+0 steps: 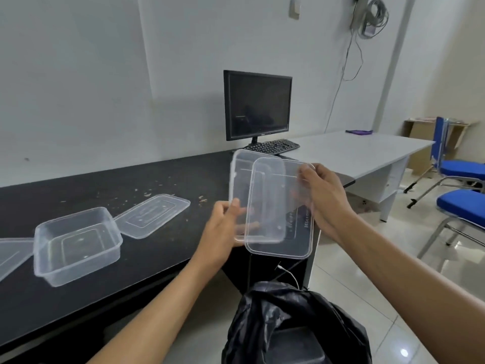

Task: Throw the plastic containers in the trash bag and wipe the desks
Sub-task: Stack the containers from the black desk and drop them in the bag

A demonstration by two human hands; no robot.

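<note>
1. Both hands are raised above the black trash bag (294,327): the left hand (220,229) pinches a clear container (242,177), and the right hand (321,198) grips a clear lid (275,232) overlapping it.
2. Another container (78,245) and lid (153,215) lie on the crumb-strewn black desk (105,185).
3. Farther back stands a monitor (258,105).
</note>
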